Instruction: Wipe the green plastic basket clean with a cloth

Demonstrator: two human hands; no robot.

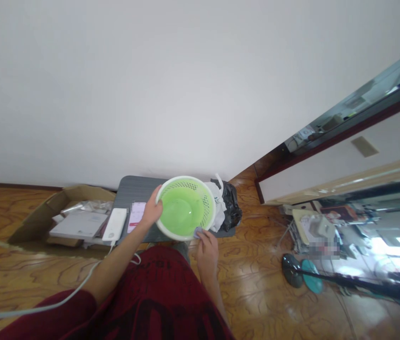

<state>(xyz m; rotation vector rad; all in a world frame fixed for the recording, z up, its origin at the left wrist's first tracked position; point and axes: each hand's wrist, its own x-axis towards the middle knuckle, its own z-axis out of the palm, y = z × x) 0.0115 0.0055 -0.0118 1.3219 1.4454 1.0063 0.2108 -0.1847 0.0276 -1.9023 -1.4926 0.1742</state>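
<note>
A green plastic basket (181,211) with a white rim and perforated upper sides is held over a small dark grey table. My left hand (152,208) grips its rim on the left, fingers closed with the thumb over the edge. At the lower right of the rim, my right hand (207,245) pinches a small pale bluish cloth (197,232) against the edge. The fingers partly cover this cloth. Inside the basket, the green bottom shows a bright reflection.
On the grey table (139,186) lie a white power bank (115,224) with a cable and a sheet-like pink-and-white item (136,216). White and black plastic bags (231,208) sit at the right end. A cardboard box (37,226) stands left; a fan base (292,270) stands right.
</note>
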